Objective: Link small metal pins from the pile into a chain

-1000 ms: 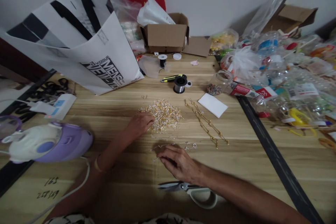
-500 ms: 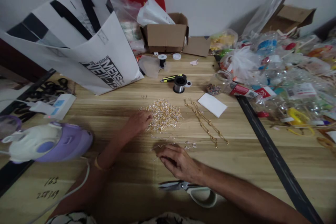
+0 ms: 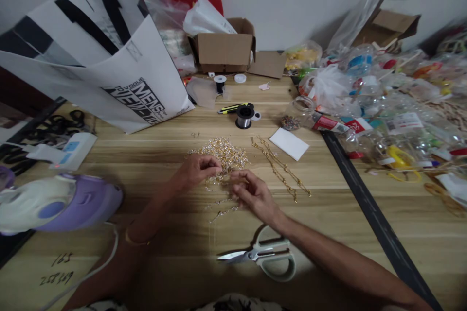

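Note:
My left hand is closed in a pinch at the near left side of a heap of small gold and clear bead pieces. Whatever its fingertips hold is too small to make out. Just to the right, my right hand has its fingers curled, with the tips close to the left fingertips; anything between them is too fine to name. Silvery beaded chains lie on the table below and partly under the right hand. Scissors with pale handles rest nearer to me, blades slightly apart, beneath the right forearm.
Two gold chains and a white card lie on the right. Behind are a wire spool, a yellow-black cutter and a bead jar. Plastic bottles crowd the right; a purple-white appliance stands left.
My right hand has moved up and away from the silvery chains to the heap's near edge, close to the left hand. My left hand has lifted slightly from the heap. The scissors show more fully.

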{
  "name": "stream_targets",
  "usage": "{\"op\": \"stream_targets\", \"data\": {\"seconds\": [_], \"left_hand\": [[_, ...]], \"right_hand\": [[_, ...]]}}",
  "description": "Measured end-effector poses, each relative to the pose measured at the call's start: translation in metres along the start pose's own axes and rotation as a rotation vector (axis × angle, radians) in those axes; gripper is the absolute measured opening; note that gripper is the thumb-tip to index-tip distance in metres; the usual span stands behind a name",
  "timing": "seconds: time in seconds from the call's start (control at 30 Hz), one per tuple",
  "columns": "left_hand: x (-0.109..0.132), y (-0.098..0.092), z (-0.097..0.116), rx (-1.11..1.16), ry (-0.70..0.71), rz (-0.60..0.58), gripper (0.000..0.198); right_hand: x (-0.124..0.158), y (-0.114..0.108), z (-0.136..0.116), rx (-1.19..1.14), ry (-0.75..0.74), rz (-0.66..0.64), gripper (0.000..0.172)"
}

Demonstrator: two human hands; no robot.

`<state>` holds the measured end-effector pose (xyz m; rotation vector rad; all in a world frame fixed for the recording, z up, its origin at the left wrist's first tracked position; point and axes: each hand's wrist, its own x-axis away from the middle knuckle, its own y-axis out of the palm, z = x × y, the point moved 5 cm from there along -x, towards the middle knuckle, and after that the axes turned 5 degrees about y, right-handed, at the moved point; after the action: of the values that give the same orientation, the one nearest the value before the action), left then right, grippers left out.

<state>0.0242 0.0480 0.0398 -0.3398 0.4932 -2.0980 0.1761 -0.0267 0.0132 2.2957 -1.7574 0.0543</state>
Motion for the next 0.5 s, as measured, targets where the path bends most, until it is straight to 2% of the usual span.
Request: {"op": "stream_targets", "data": {"seconds": [0.13, 0.27, 0.5], "left_hand": [[-0.004, 0.018, 0.005, 0.121, 0.011, -0.08, 0.017], [-0.01, 0.031, 0.007, 0.17, 0.022, -0.134, 0.017], [-0.019, 0.032, 0.004, 0.09, 0.036, -0.073, 0.017]], "right_hand": [[-0.013, -0.007, 0.001, -0.084, 0.02, -0.028, 0.042], [-0.019, -0.011, 0.004, -0.103, 0.055, -0.081, 0.033], [-0.024, -0.026, 0.002, -0.041, 0.063, 0.026, 0.029]]}}
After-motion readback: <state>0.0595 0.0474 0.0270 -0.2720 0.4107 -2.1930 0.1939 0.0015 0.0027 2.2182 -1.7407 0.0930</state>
